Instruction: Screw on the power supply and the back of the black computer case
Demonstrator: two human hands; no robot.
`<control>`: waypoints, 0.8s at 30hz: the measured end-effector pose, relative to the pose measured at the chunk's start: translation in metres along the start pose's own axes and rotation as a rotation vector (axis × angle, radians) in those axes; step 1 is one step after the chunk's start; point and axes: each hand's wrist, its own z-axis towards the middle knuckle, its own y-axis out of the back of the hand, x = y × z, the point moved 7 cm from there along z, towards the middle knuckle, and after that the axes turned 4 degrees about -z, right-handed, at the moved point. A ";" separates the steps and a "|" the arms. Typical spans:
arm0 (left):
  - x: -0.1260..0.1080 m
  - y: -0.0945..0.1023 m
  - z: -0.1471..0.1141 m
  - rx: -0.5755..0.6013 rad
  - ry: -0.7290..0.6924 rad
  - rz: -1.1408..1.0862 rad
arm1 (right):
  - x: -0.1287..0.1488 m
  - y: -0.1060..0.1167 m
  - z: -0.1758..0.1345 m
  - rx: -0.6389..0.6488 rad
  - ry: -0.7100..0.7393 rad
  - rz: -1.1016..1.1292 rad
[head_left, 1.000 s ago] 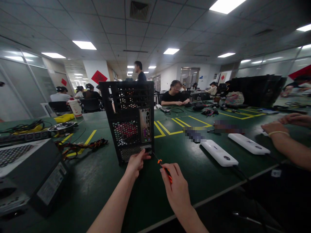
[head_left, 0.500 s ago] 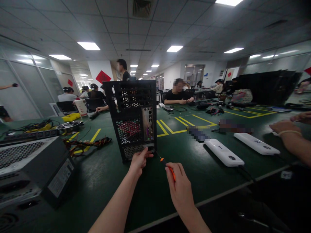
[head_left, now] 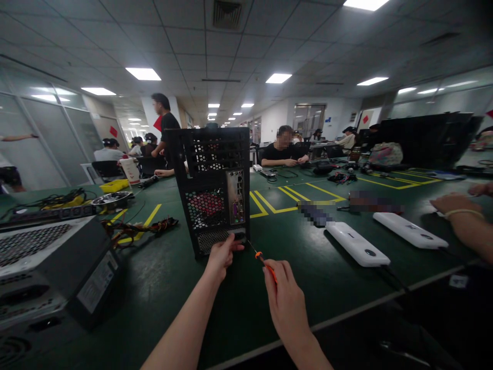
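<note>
A black computer case [head_left: 178, 200] stands upright on the green table, its back with metal ports and honeycomb vents turned towards me. Low on that back, my left hand [head_left: 222, 257] grips at the bottom right, thumb up and fingers pointing right. What lies under those fingertips is hidden. In my right hand [head_left: 285, 290] is a screwdriver [head_left: 259, 255] with an orange and black handle, fingers wrapped round it. Its thin shaft slants up and left, the tip at the lower right edge of the case; whether it sits in a screw is too small to tell.
A grey power supply [head_left: 50, 267] stands at the near left, with bundled cables [head_left: 154, 226] behind it. Yellow tray [head_left: 114, 185], metal bowl [head_left: 111, 200] and paper cup [head_left: 131, 171] lie further back. White power banks [head_left: 356, 244] are at right, near another person's hand [head_left: 458, 205].
The screwdriver's handle has turned slightly in my right hand, while the shaft stays at the case edge. My left hand keeps its place. A standing person in the background has moved left.
</note>
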 end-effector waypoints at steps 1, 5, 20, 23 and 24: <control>0.000 0.000 0.000 -0.001 -0.003 0.000 | 0.001 0.000 0.000 0.001 0.000 -0.002; 0.000 -0.001 0.000 -0.006 -0.009 0.002 | 0.005 0.000 0.000 -0.020 0.039 -0.023; -0.002 -0.001 -0.001 0.004 -0.023 0.076 | 0.006 -0.002 -0.002 -0.015 0.064 -0.065; -0.001 -0.001 0.000 -0.005 -0.037 0.061 | 0.008 -0.001 -0.002 -0.032 0.101 -0.035; -0.001 -0.001 0.000 -0.005 -0.043 0.060 | 0.009 -0.001 -0.003 -0.037 0.121 -0.021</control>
